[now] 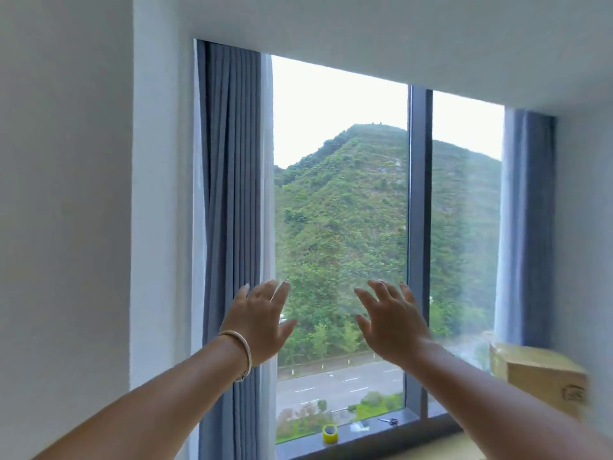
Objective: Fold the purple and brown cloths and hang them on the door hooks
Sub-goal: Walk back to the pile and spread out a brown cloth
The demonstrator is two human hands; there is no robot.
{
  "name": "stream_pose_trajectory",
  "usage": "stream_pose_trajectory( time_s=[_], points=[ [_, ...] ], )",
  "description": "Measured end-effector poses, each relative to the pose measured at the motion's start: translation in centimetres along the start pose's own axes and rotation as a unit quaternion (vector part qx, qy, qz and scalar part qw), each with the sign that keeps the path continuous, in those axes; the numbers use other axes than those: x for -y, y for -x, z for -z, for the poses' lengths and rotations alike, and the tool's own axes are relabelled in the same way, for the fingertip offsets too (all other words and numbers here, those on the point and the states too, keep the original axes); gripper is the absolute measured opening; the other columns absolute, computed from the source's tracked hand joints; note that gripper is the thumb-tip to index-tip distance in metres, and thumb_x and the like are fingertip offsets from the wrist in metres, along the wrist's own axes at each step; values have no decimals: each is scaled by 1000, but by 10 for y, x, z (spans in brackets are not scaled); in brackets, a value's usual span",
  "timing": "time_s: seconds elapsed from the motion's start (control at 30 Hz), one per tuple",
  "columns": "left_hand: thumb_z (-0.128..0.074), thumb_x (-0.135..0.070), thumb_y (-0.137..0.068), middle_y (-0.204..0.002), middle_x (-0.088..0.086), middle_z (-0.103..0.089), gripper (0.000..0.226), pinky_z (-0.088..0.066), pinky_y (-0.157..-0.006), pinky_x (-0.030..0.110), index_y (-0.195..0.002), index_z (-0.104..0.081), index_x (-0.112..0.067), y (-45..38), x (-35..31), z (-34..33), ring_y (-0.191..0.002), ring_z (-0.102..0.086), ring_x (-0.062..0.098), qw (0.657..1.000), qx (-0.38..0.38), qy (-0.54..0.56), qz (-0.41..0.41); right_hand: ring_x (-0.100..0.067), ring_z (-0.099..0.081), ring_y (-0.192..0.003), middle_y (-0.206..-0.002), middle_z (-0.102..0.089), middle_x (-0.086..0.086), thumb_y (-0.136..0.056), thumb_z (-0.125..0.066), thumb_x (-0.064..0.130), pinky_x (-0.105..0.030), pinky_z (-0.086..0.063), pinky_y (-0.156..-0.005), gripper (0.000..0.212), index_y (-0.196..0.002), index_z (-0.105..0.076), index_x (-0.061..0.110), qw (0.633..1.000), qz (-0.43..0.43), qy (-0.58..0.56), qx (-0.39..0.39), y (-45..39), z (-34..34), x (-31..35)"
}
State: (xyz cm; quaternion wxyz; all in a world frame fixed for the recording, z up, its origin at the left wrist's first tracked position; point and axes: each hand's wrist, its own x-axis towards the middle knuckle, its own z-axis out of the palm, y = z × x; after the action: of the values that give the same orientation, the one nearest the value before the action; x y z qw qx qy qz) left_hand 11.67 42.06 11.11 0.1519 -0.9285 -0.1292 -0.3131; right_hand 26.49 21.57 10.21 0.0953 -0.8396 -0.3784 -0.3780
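Head view: two hands raised toward window [338,227], left hand [262,322] and right hand [393,322] apart, fingers spread, empty. One bracelet [240,351] on left wrist. Two curtains, left [232,210], right [527,227]. One tape roll [330,434] on sill, one cardboard box [544,376] far right. Cloths, door hooks out of view.

- My left wrist carries a pale cream bangle [243,355].
- Left curtain [232,207]: grey-blue, plain, with a white sheer beside it.
- Right curtain [527,227]: same grey-blue.
- Window frame [419,247]: dark grey.
- Walls [66,194]: plain white.
- Hill [341,207] outside: mottled green under a white sky.
- Road [338,386]: grey with white dashes.
- Tape roll [330,433] on the sill: yellow, dark centre.
- Box [540,376] at right: tan brown.
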Motion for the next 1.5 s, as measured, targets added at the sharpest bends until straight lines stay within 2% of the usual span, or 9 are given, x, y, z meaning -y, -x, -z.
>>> stream_pose_trajectory(
  time_s=[0.23, 0.5, 0.87, 1.13, 1.5],
  points=[
    [-29, -60, -94, -157, 2, -24, 73, -17, -118, 43, -153, -9, -22, -40, -156, -12, -143, -22, 21, 993, 1, 83, -84, -18, -30, -140, -150, -35, 1, -95, -40, 49, -49, -13, -117, 53, -144, -33, 31, 991, -108, 68, 41, 84, 41, -140],
    [-28, -59, -95, -159, 2, -20, 73, -16, -119, 44, -154, -4, -23, -56, -340, -3, -145, -19, 21, 974, 4, 149, -170, -20, -26, -142, -152, -34, 0, -96, -41, 49, -50, -11, -117, 53, -145, -34, 30, 968, -201, 127, 82, 209, 112, -262],
    [-29, -57, -96, -159, 2, -18, 72, -10, -120, 45, -154, -2, -25, -70, -553, 7, -146, -16, 20, 929, -1, 214, -301, -19, -28, -139, -149, -36, 1, -97, -37, 49, -48, -14, -117, 50, -143, -34, 28, 905, -330, 238, 127, 340, 191, -390],
    [-26, -60, -95, -157, 1, -23, 72, -14, -118, 47, -153, -2, -24, -122, -669, -26, -144, -22, 21, 892, -26, 252, -373, -20, -21, -142, -154, -27, -2, -99, -30, 48, -47, -5, -118, 55, -150, -24, 27, 853, -403, 287, 169, 371, 172, -473],
    [-24, -62, -95, -159, 1, -19, 72, -11, -119, 48, -153, 0, -26, -250, -772, -104, -146, -17, 23, 860, -46, 286, -420, -20, -17, -145, -159, -21, 0, -100, -29, 49, -46, -7, -118, 56, -151, -20, 29, 794, -487, 329, 157, 326, 113, -593]
  ],
)
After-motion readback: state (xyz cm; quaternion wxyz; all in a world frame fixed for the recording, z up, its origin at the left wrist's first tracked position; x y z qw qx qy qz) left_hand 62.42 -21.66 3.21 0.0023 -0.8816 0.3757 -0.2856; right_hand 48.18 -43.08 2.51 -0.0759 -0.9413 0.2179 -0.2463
